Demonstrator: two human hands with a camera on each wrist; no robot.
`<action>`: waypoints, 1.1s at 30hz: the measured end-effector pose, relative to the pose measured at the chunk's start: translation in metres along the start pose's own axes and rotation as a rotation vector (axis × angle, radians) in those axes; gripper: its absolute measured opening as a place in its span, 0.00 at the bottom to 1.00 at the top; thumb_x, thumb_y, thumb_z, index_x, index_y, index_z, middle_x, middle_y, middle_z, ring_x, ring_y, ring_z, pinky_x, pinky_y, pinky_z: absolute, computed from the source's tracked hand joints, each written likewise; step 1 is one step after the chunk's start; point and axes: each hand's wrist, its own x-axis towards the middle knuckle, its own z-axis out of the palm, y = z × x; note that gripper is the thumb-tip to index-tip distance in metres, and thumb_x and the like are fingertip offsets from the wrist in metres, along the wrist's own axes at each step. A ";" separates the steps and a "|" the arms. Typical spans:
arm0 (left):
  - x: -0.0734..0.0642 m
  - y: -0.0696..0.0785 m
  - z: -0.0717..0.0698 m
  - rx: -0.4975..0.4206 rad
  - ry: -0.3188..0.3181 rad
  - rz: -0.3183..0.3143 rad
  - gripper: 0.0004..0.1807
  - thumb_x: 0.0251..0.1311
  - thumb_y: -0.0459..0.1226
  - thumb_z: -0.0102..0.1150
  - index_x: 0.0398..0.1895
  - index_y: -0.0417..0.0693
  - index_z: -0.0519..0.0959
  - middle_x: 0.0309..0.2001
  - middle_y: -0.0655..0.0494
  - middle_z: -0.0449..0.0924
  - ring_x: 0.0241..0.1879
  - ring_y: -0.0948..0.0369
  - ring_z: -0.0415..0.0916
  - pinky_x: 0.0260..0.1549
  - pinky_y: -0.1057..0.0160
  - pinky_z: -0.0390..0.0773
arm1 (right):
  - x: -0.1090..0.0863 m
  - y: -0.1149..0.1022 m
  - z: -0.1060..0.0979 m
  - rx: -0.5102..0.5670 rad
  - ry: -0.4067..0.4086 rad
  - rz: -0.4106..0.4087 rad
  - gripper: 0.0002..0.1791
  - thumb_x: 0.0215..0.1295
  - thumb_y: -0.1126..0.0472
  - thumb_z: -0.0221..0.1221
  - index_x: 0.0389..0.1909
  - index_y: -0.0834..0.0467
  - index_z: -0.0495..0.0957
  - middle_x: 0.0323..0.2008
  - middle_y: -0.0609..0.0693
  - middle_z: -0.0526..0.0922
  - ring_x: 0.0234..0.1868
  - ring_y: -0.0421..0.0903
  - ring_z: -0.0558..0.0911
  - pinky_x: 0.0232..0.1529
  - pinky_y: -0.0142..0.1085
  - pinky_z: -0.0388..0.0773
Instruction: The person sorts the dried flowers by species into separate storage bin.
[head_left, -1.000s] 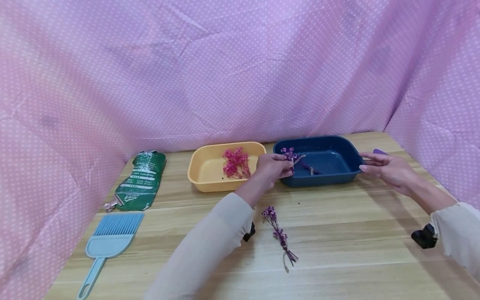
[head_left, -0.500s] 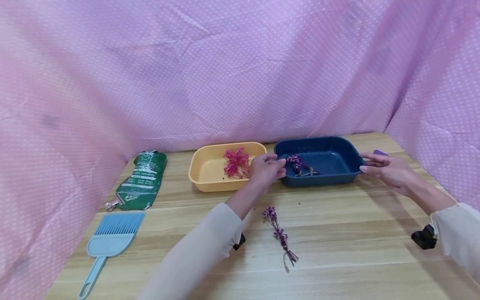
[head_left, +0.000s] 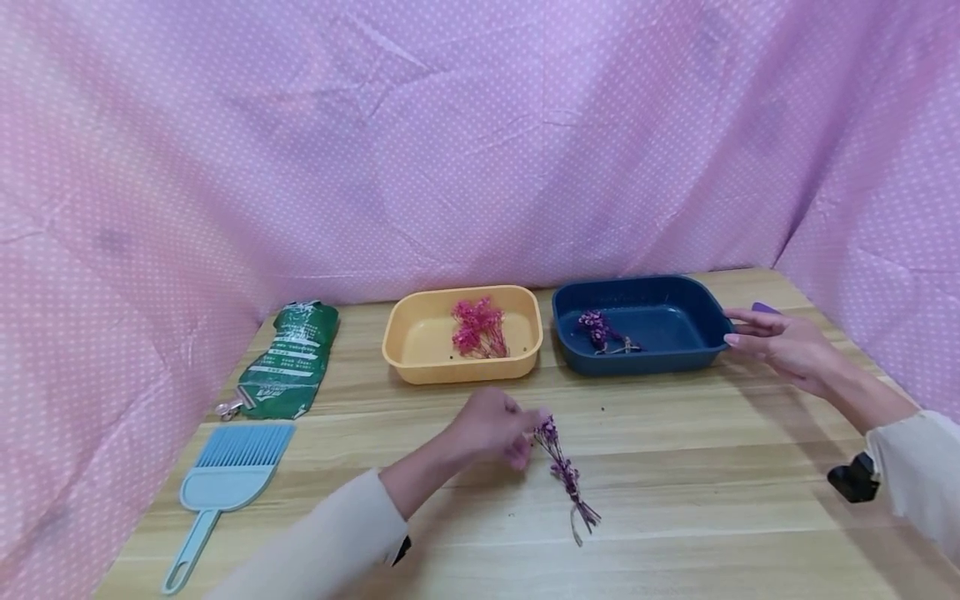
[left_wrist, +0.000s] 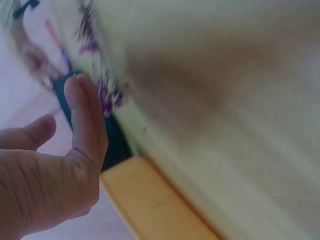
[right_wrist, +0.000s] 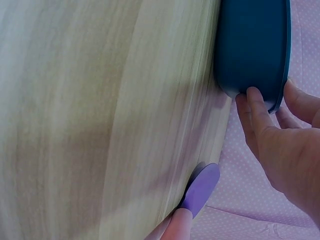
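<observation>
My left hand point(head_left: 498, 427) is at the flower end of a tied bunch of dried purple flowers point(head_left: 566, 475) lying on the table. Its fingers look fairly straight in the left wrist view, thumb apart; whether they touch the bunch is unclear. At the right end of the dark blue tray point(head_left: 637, 361), my right hand point(head_left: 787, 346) rests straight fingers point(right_wrist: 257, 107) on the outer wall, with the thumb at the rim. More dried purple flowers point(head_left: 596, 327) lie inside that tray. The yellow tray point(head_left: 427, 373) beside it contains dried pink flowers point(head_left: 480, 327).
On the left lie a green packet point(head_left: 292, 358), a metal clip point(head_left: 236, 404) and a light blue dustpan-shaped brush point(head_left: 225, 483). A purple-ended thing point(right_wrist: 202, 190) lies near the right edge, behind my right hand. Polka-dot pink cloth point(head_left: 450, 150) hangs behind the table.
My left hand let go of the purple flowers, which dropped into the blue tray. It then moved back toward the bunch on the table. My right hand stayed at the tray.
</observation>
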 end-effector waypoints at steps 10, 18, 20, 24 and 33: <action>-0.014 -0.022 0.037 0.274 0.059 0.139 0.25 0.58 0.53 0.63 0.12 0.48 0.74 0.08 0.58 0.66 0.10 0.63 0.63 0.10 0.67 0.59 | 0.002 0.001 0.000 0.010 0.000 0.008 0.19 0.65 0.68 0.59 0.48 0.39 0.77 0.42 0.31 0.81 0.41 0.33 0.83 0.41 0.24 0.78; -0.004 -0.015 0.060 0.762 0.223 0.230 0.26 0.50 0.55 0.68 0.35 0.39 0.80 0.31 0.52 0.74 0.27 0.59 0.71 0.25 0.61 0.76 | 0.002 0.000 0.000 -0.002 -0.003 0.018 0.19 0.66 0.68 0.59 0.50 0.41 0.75 0.42 0.30 0.80 0.42 0.32 0.82 0.42 0.23 0.78; -0.003 -0.014 0.060 0.800 0.210 0.259 0.20 0.51 0.47 0.69 0.36 0.39 0.80 0.32 0.51 0.75 0.27 0.59 0.72 0.25 0.60 0.76 | 0.003 0.000 0.000 -0.039 -0.001 0.027 0.19 0.66 0.66 0.59 0.53 0.42 0.72 0.43 0.28 0.79 0.42 0.31 0.82 0.43 0.23 0.78; -0.002 -0.013 0.051 0.704 0.118 0.294 0.03 0.50 0.31 0.64 0.28 0.40 0.80 0.27 0.53 0.73 0.23 0.61 0.69 0.19 0.64 0.72 | 0.003 -0.001 0.000 -0.072 0.000 0.040 0.20 0.66 0.65 0.59 0.54 0.41 0.71 0.43 0.27 0.78 0.42 0.31 0.81 0.43 0.23 0.77; -0.003 -0.016 0.034 -0.024 -0.104 0.040 0.08 0.48 0.22 0.68 0.33 0.37 0.83 0.26 0.53 0.79 0.20 0.61 0.77 0.20 0.63 0.82 | 0.002 0.000 -0.002 -0.098 -0.001 0.007 0.20 0.67 0.65 0.59 0.55 0.41 0.72 0.44 0.27 0.78 0.42 0.31 0.81 0.42 0.22 0.77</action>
